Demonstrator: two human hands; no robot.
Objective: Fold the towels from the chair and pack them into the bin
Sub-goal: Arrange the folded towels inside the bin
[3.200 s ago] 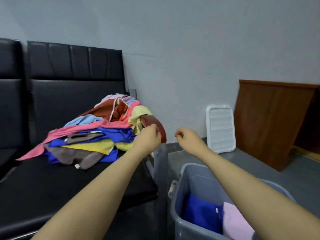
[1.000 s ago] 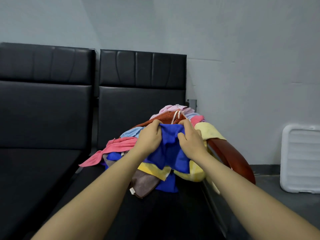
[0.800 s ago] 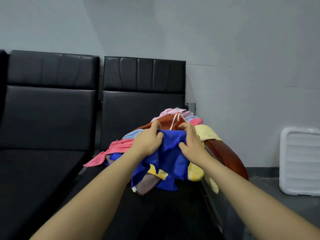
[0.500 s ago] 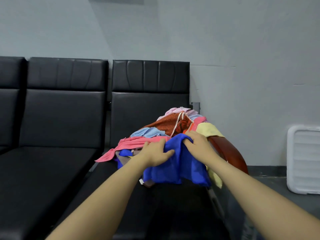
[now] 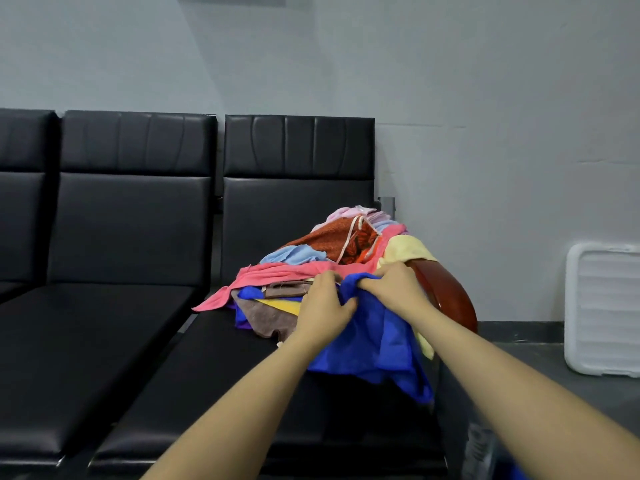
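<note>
A heap of coloured towels lies on the right seat of a black chair row, against a red-brown armrest. A bright blue towel hangs out of the heap's front over the seat. My left hand grips its upper edge on the left, and my right hand grips the same edge just to the right. The two hands are close together. Only a grey sliver of the bin shows at the bottom right.
The black seat to the left has nothing on it. A white ribbed plastic lid leans against the grey wall at the right, on a dark floor. The wall stands close behind the chairs.
Both hands have pulled the blue towel out of the heap toward me, so more of it hangs over the seat. The view has shifted left and up, losing the bin's inside.
</note>
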